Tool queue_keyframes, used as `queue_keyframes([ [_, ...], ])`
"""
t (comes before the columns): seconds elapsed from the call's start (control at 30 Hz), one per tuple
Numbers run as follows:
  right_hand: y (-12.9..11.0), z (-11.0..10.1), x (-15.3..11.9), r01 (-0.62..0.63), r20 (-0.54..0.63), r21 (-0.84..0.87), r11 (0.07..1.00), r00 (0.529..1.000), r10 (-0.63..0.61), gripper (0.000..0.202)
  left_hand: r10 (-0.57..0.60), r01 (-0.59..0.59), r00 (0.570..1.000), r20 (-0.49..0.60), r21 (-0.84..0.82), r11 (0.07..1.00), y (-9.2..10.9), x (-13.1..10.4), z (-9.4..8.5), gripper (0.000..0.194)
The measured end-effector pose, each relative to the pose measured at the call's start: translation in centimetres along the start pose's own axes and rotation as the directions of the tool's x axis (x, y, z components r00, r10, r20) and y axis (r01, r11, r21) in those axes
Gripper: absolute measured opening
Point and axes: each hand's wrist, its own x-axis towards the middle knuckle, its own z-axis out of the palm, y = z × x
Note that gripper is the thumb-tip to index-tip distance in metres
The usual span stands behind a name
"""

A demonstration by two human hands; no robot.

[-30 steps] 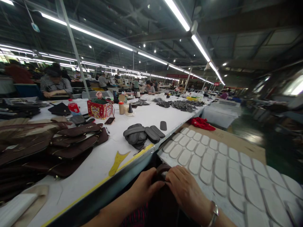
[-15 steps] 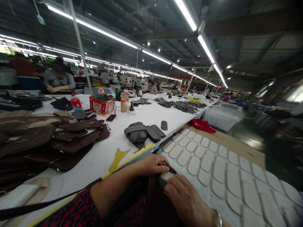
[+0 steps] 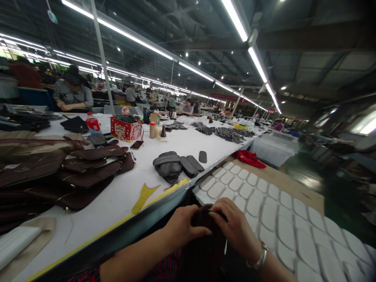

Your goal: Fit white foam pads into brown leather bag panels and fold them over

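A dark brown leather piece [image 3: 202, 250] hangs upright between my hands, below the table edge. My left hand [image 3: 186, 225] grips its upper left side, the thumb lying across the front. On the right, my right hand [image 3: 232, 221] pinches its top edge between thumb and fingers. A thin white strip shows below my right hand. On the white table ahead lie a pile of dark grey padded pieces [image 3: 169, 166], a single grey oval [image 3: 202, 156] and a yellow template [image 3: 143, 197].
Brown leather bags [image 3: 91, 172] are stacked at the left. Rows of pale oval pieces [image 3: 272, 213] cover a board at the right, near a red cloth [image 3: 249, 158]. Farther back stand a red box [image 3: 126, 131] and a red-labelled bottle [image 3: 93, 124]. People sit beyond.
The pale rounded thing under my right hand no longer shows. My right hand has risen to the leather's top edge, my left hand has shifted left and down, and more of the leather is visible.
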Motion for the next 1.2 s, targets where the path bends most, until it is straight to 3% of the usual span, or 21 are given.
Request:
queue_keyframes([
  [0.1, -0.1, 0.5, 0.3, -0.014, -0.02, -0.018, 1.0, 1.0, 0.014, 0.007, -0.014, 0.014, 1.0, -0.014, -0.01, 1.0, 0.0, 0.5, 0.0, 0.038],
  [0.27, 0.0, 0.6, 0.3, -0.033, -0.093, -0.052, 0.998, 0.995, 0.028, 0.004, 0.027, -0.031, 0.999, -0.018, -0.255, 0.967, -0.5, 1.0, 0.5, 0.033],
  [0.33, 0.4, 0.7, -0.2, -0.168, -0.189, -0.03, 0.985, 0.969, 0.16, 0.017, 0.049, -0.06, 0.998, -0.043, -0.289, 0.956, -0.7, 1.0, 0.5, 0.035],
  [0.4, 0.8, 0.9, -0.8, -0.346, -0.228, 0.064, 0.936, 0.908, 0.352, 0.038, 0.059, -0.066, 0.998, -0.031, -0.296, 0.953, -1.0, 1.0, 0.3, 0.035],
  [0.5, 1.3, 1.2, -1.5, -0.478, -0.027, 0.276, 0.834, 0.863, 0.504, 0.038, 0.051, -0.036, 0.998, 0.037, -0.326, 0.945, -1.7, 1.3, -0.1, 0.034],
  [0.57, 1.4, 1.4, -1.6, -0.478, 0.087, 0.407, 0.779, 0.869, 0.488, 0.028, 0.041, -0.016, 0.997, 0.062, -0.352, 0.936, -2.2, 1.6, -0.3, 0.035],
  [0.7, 1.7, 1.9, -1.3, -0.44, 0.067, 0.55, 0.71, 0.87, 0.488, 0.021, 0.058, -0.01, 0.991, 0.12, -0.37, 0.929, -2.9, 2.0, -0.4, 0.035],
  [0.87, 1.2, 2.3, -0.8, -0.442, 0.055, 0.556, 0.704, 0.865, 0.499, 0.025, 0.107, -0.074, 0.98, 0.167, -0.192, 0.979, -2.4, 2.2, -1.1, 0.032],
  [1.03, 0.6, 3.0, -0.1, -0.463, -0.031, 0.48, 0.745, 0.84, 0.541, 0.033, 0.04, -0.033, 0.996, 0.085, -0.08, 0.996, -1.5, 3.0, -0.9, 0.036],
  [1.1, 0.9, 3.3, 0.2, -0.455, -0.019, 0.571, 0.683, 0.825, 0.565, 0.039, -0.009, 0.016, 0.998, 0.056, -0.128, 0.992, -1.4, 3.3, -0.6, 0.041],
  [1.2, 1.9, 3.8, -0.1, -0.41, 0.113, 0.833, 0.371, 0.783, 0.612, 0.051, -0.057, 0.067, 0.997, 0.048, -0.228, 0.971, -1.5, 3.4, -0.2, 0.043],
])
